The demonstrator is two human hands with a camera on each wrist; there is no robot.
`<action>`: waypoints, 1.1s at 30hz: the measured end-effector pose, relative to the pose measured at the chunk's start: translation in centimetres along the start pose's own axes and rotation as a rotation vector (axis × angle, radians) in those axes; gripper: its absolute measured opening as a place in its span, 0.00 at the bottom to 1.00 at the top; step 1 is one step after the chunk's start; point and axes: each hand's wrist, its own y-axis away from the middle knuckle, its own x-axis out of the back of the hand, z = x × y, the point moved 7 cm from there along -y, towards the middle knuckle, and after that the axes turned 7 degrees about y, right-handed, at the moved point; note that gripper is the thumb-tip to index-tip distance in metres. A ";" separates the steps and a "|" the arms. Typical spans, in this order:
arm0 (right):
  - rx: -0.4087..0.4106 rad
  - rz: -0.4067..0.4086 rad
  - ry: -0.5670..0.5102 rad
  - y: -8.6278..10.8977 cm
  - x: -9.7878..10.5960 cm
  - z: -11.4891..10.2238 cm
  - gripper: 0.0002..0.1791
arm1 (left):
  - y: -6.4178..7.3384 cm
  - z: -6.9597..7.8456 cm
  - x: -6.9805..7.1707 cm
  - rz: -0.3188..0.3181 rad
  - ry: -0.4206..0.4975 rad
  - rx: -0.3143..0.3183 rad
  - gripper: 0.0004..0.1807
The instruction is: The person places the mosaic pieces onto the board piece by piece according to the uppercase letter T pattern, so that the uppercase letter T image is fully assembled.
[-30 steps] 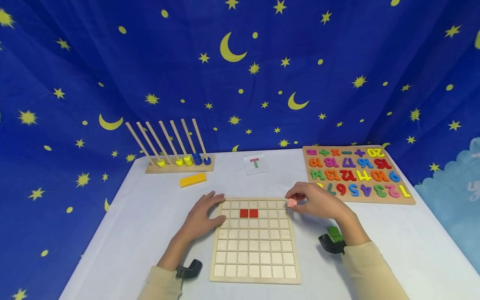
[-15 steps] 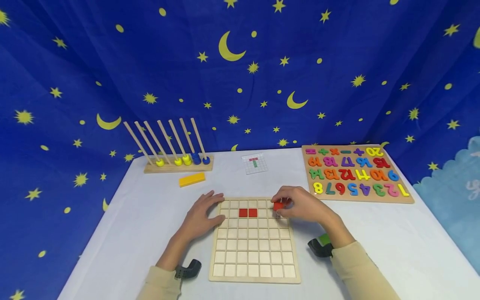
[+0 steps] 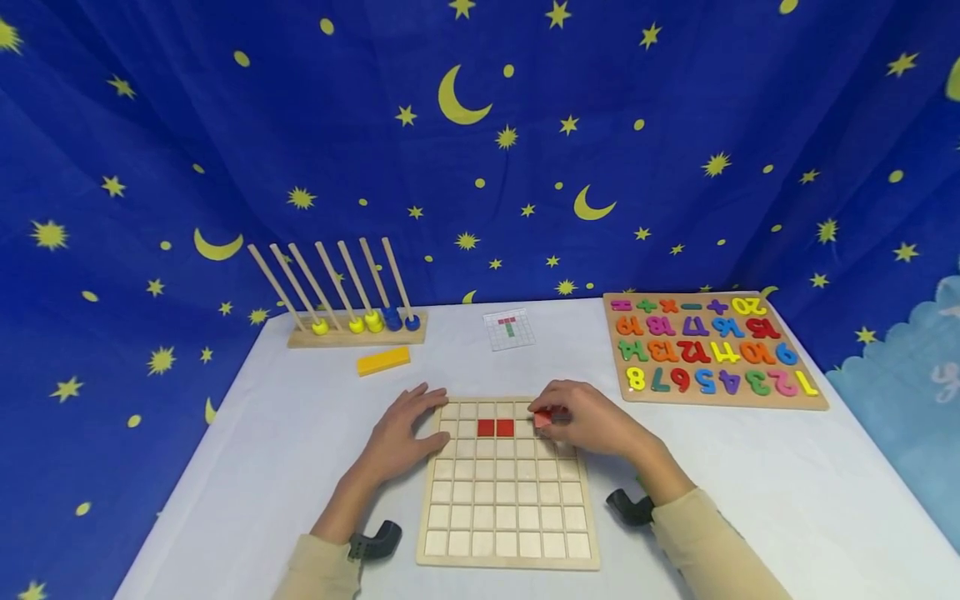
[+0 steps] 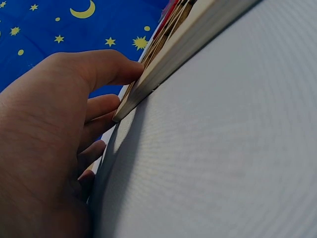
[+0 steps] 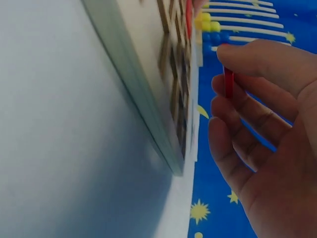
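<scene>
Red tiles (image 3: pixel 486 427) sit paired in the board (image 3: pixel 506 493), the right hand (image 3: pixel 594 419) pinches a third tile (image 3: pixel 542 420) above it in its grip, the left hand (image 3: pixel 399 435) rests unclenched at its edge, and the green stem (image 3: pixel 511 331) on the card (image 3: pixel 525 340) seems unlaid, though some of the board is hidden.

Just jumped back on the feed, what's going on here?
A person's right hand pinches a red tile above the far right part of a wooden grid board. The left hand touches the board's left edge. Two red tiles sit side by side in the second row from the far edge. Beyond the board, a card shows a red-and-green T.
</scene>
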 end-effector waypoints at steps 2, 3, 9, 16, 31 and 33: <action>-0.007 -0.012 0.011 -0.2 -0.4 0.0 0.13 | 0.0 -0.1 0.0 0.000 0.001 -0.006 0.30; -0.010 -0.019 0.016 -0.2 -0.6 0.0 0.13 | 0.0 -0.1 -0.1 0.000 0.000 -0.006 0.30; -0.053 -0.048 0.012 -0.5 -1.3 0.0 0.14 | -0.1 -0.2 -0.2 -0.009 0.000 -0.004 0.30; -0.077 -0.075 -0.008 -0.8 -1.8 0.0 0.14 | -0.1 -0.2 -0.1 0.005 -0.007 -0.007 0.30; -0.058 -0.055 0.005 -0.8 -2.0 -0.1 0.16 | -0.2 -0.2 -0.1 -0.006 -0.008 0.024 0.30; -0.064 -0.060 -0.006 -0.9 -2.1 -0.1 0.16 | -0.1 -0.2 -0.1 -0.005 -0.008 0.021 0.30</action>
